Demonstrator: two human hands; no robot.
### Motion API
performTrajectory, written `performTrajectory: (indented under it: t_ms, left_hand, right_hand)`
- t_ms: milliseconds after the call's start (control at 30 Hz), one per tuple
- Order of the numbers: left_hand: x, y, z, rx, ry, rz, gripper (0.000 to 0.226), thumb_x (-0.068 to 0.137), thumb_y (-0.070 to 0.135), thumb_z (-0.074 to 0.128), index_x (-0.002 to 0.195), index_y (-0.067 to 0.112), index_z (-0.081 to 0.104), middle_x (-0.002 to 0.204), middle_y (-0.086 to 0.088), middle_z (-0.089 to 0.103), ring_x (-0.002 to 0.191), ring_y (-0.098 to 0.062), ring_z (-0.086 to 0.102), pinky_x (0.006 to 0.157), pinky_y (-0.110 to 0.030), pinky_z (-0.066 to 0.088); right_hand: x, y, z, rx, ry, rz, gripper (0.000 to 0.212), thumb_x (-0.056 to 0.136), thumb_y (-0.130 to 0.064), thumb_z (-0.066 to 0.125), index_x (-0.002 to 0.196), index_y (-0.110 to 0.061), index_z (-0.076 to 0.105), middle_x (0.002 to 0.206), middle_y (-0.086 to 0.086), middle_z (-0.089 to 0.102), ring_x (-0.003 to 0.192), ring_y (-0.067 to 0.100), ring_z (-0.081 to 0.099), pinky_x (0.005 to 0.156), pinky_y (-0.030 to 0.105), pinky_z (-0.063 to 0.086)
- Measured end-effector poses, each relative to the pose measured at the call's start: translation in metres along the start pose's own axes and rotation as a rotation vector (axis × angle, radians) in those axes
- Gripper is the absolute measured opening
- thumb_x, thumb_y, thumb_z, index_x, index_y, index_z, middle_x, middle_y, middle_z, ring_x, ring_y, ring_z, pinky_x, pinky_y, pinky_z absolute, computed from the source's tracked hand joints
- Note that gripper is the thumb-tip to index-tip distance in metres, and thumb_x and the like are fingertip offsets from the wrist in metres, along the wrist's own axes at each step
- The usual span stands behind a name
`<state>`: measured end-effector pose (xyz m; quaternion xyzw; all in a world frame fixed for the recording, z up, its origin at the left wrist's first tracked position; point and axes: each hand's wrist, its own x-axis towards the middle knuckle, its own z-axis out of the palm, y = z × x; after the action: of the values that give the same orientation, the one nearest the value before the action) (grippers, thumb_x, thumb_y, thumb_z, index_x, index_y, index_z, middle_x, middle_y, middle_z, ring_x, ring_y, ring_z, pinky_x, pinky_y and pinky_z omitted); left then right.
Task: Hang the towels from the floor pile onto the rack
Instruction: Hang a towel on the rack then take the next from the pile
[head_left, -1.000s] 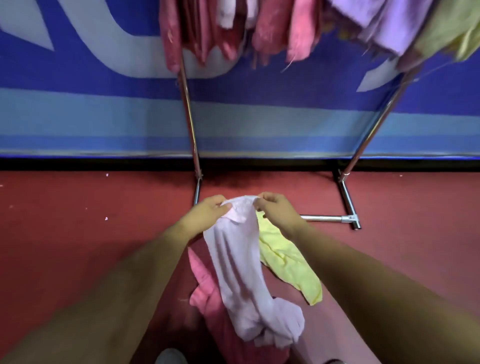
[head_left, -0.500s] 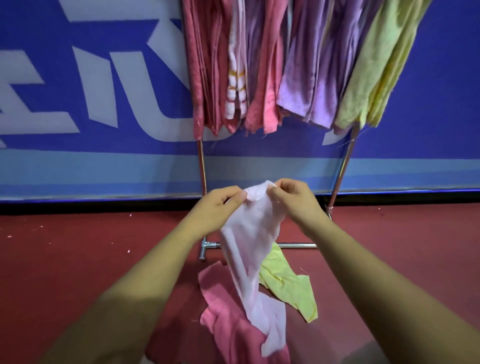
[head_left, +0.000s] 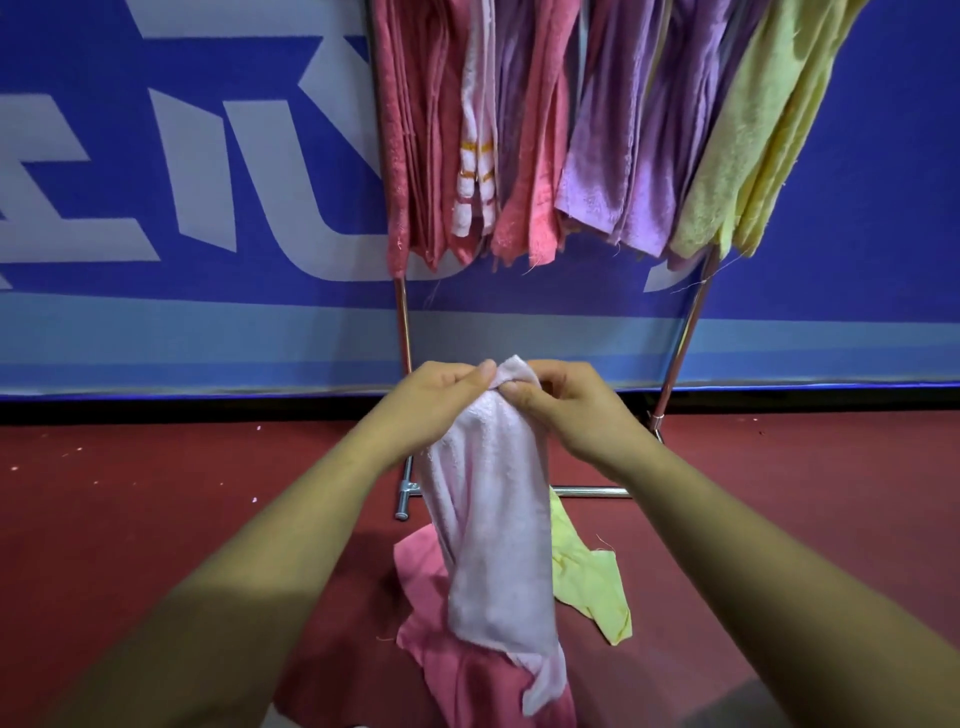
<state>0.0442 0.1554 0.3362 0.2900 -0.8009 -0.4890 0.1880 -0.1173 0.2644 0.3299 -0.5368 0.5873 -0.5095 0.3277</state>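
A pale pink towel (head_left: 493, 519) hangs limp from fingers (head_left: 480, 375) pinching its top. Below them a dark pink towel (head_left: 467, 670) and a yellow towel (head_left: 587, 582) lie crumpled. Beyond them stands the rack (head_left: 403, 332), crowded with hung towels (head_left: 597, 156).

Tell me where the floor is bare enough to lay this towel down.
Bare red floor lies left of the foot of the rack and the pink towel, and right of the yellow towel. Between those two, under the held pale towel, it is crowded.
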Motion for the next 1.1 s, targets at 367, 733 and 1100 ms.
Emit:
performTrajectory:
  t_ms: [367, 733, 1100]
  left_hand:
    - [0.005, -0.001, 0.005, -0.150, 0.010, 0.155, 0.013, 0.095, 0.026, 0.062, 0.091, 0.014, 0.065, 0.079, 0.006, 0.062, 0.074, -0.007, 0.053, 0.075, -0.026, 0.044]
    - [0.014, -0.021, -0.012, -0.065, 0.263, 0.143, 0.024, 0.082, 0.041, 0.063, 0.078, 0.018, 0.057, 0.059, 0.013, 0.047, 0.058, -0.007, 0.039, 0.059, -0.029, 0.032]
    - [0.012, -0.050, -0.054, -0.070, 0.656, -0.070, 0.022, 0.079, 0.045, 0.059, 0.071, 0.025, 0.055, 0.057, 0.011, 0.044, 0.063, -0.016, 0.041, 0.065, -0.037, 0.040]
  right_hand:
    - [0.003, -0.004, -0.011, -0.040, -0.040, 0.026, 0.033, 0.094, -0.029, 0.069, 0.079, 0.000, 0.066, 0.068, -0.002, 0.053, 0.067, 0.007, 0.046, 0.061, 0.026, 0.036]
    - [0.011, 0.023, -0.032, -0.464, -0.226, 0.105, 0.021, 0.082, -0.033, 0.081, 0.083, -0.013, 0.072, 0.071, -0.007, 0.061, 0.063, 0.004, 0.048, 0.060, 0.026, 0.040]
    - [0.013, 0.057, -0.058, -0.794, -0.245, 0.199, 0.022, 0.092, -0.028, 0.066, 0.084, -0.008, 0.070, 0.074, 0.006, 0.064, 0.062, 0.013, 0.048, 0.057, 0.030, 0.039]
